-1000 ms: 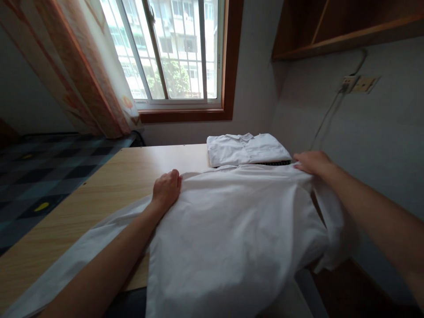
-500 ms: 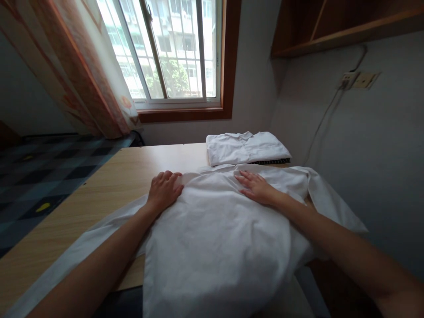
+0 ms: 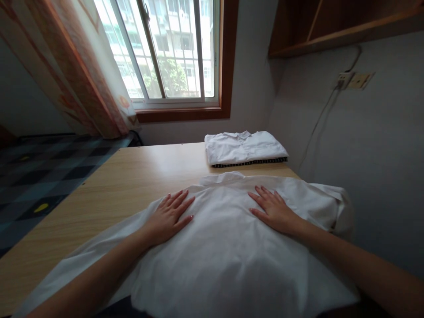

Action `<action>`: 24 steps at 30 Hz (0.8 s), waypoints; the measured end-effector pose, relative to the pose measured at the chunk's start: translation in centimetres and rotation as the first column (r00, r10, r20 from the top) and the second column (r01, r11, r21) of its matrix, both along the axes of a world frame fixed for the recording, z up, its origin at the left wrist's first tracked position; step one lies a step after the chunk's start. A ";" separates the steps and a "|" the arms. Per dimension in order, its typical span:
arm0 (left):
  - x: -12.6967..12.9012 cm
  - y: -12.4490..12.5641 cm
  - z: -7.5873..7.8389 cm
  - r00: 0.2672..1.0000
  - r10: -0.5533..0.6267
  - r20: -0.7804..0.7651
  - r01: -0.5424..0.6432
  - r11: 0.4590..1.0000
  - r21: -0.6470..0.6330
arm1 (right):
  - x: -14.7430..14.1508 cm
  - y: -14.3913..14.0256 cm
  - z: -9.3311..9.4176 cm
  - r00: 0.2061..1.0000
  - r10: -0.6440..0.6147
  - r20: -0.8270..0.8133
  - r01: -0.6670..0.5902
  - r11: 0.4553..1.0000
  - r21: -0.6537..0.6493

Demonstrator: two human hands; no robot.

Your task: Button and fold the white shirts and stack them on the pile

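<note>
In the lower middle of the frame, a white shirt (image 3: 228, 251) is spreading in soft wrinkles over the near part of a pale wooden table (image 3: 149, 168), its collar (image 3: 225, 178) pointing toward the centre of the frame. The left hand (image 3: 170, 218) is resting palm down on the cloth left of centre, its fingers fanning wide apart. The right hand (image 3: 273, 211) is lying on the shirt right of centre, its fingers also spreading, with the thumb standing away from them. Neither hand is pinching the fabric. One sleeve (image 3: 77, 260) is trailing toward the lower left corner, partly passing under the left forearm. Beyond the collar, just right of centre, a folded white garment (image 3: 243, 149) is sitting on a dark patterned item (image 3: 250, 164). A window (image 3: 175, 53) is glowing at the upper middle, a patterned curtain (image 3: 79, 66) is hanging at the upper left, and a checked bedcover (image 3: 49, 176) is showing at the left edge.
</note>
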State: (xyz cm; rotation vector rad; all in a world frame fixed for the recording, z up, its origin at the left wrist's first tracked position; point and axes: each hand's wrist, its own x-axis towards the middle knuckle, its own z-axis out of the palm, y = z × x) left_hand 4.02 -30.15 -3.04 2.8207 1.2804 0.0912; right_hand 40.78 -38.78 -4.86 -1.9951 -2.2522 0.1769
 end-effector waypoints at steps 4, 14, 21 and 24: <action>-0.6 -0.4 0.4 0.999 0.002 -0.042 -0.004 1.000 -0.030 | 0.2 -0.2 0.9 0.999 -0.024 0.042 0.023 0.999 0.030; 5.5 1.1 0.2 0.991 0.062 0.122 -0.080 0.986 0.147 | -5.1 4.3 1.7 0.999 0.041 0.027 -0.045 0.986 0.159; 5.0 3.3 -1.1 0.993 0.115 0.010 -0.115 0.993 -0.001 | -5.4 7.1 0.8 0.997 0.019 -0.073 -0.021 1.000 -0.016; 4.1 5.2 -0.4 0.995 0.093 -0.022 -0.094 0.995 -0.027 | -5.4 8.7 1.4 0.995 0.037 -0.090 -0.041 0.998 -0.044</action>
